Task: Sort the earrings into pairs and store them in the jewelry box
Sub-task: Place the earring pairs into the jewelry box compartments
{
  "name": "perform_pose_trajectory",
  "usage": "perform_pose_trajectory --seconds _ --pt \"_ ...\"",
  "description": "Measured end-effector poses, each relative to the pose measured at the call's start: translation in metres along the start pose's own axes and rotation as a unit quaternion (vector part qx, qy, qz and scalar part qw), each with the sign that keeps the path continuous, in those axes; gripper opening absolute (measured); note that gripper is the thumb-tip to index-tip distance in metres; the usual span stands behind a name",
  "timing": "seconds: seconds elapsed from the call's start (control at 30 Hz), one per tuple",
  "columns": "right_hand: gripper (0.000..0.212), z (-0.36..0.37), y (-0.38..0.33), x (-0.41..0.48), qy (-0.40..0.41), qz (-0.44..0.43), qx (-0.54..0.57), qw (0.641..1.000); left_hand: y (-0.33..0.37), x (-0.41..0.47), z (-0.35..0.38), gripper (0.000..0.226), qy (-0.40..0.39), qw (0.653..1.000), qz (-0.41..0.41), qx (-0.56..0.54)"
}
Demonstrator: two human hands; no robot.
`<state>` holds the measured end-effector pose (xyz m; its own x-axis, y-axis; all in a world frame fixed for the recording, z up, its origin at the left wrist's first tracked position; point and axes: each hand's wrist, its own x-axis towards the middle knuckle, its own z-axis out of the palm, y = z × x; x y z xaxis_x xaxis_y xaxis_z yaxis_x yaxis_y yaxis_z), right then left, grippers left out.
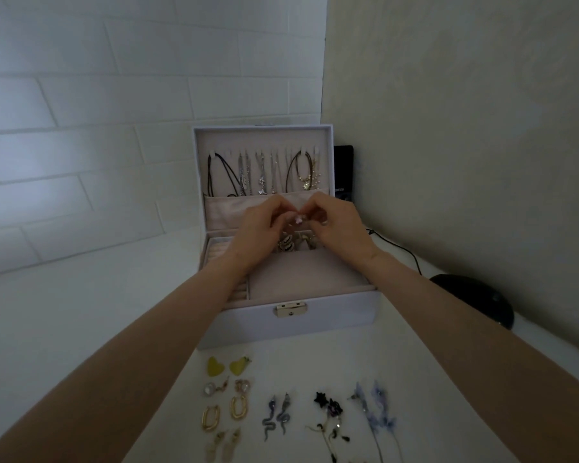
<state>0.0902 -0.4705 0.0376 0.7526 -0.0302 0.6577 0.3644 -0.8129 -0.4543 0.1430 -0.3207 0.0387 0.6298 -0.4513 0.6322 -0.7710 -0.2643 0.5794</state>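
The jewelry box (315, 320) sits in a corner. Its raised lid (264, 138) has the tiled wall behind it at 12 o'clock and the plain wall near at 3 o'clock. A black cable (401, 250) and a rounded black object (475, 295) crowd the 3 to 4 o'clock side. The white table (81, 295) stretches wide at 9 o'clock.

Both hands meet over the box's back compartments. The left hand (259, 225) and right hand (338, 225) have curled fingers, pinching one small pale earring (299, 219) between the fingertips. A few stored earrings (286, 245) lie just below.

Several necklaces (261, 175) hang in the lid.

At 6 o'clock from the clasp (291, 309), seven pairs lie on the table:
- two yellow hearts (215, 366)
- two pearl drops (211, 388)
- two gold hoops (210, 417)
- two pale dangles (229, 446)
- two snakes (268, 417)
- two black flowers (330, 409)
- two blue tassels (378, 416)
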Motion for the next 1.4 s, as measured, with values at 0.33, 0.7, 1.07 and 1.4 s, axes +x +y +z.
perform_pose_trajectory --seconds 0.33,0.7,1.07,1.4 --pt "0.024 -0.0009 -0.0009 -0.0007 -0.023 0.021 0.015 0.999 -0.0023 -0.0001 0.0007 0.018 -0.031 0.999 -0.02 -0.006" --pt "0.011 -0.0013 0.0001 0.0007 -0.012 0.062 0.058 0.996 -0.0012 0.0015 0.0018 0.018 -0.029 0.999 -0.009 0.01" --pt "0.028 -0.0051 -0.0029 -0.0016 -0.019 0.112 0.157 0.981 -0.0068 0.002 0.0066 0.038 -0.073 0.996 -0.042 0.031" --pt "0.03 -0.0058 -0.0038 -0.0019 -0.026 0.09 0.106 0.99 -0.0086 0.0019 0.0054 0.031 -0.063 0.995 -0.002 0.08"
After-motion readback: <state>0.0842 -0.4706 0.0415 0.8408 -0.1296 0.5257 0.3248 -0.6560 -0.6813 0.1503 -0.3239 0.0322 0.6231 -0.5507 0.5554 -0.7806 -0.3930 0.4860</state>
